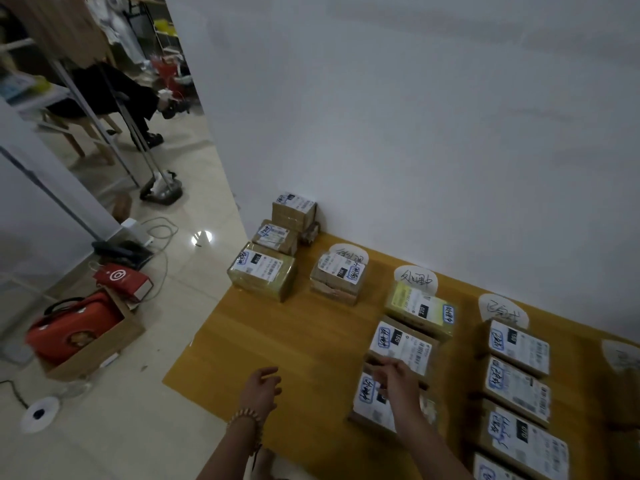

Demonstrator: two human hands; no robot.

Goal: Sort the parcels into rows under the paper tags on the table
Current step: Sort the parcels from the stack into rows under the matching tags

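Note:
Brown parcels with white labels lie on the yellow table [294, 341] below round paper tags [415, 279]. One parcel [337, 277] sits under the left tag [349, 254]. Three parcels form the middle row; the nearest one [369, 398] lies under my right hand [398, 379], whose fingers hover loosely curled just above it. A right row of several parcels [517, 346] runs under a third tag [502, 308]. Unsorted parcels [261, 273] are piled at the far left corner. My left hand [261, 388], with a bead bracelet, hangs relaxed over bare table.
The white wall borders the table's far side. On the floor to the left stand a cardboard box with an orange bag [74, 332], a red box [124, 280], cables and a white disc [40, 414]. A seated person [114, 95] is at the far left.

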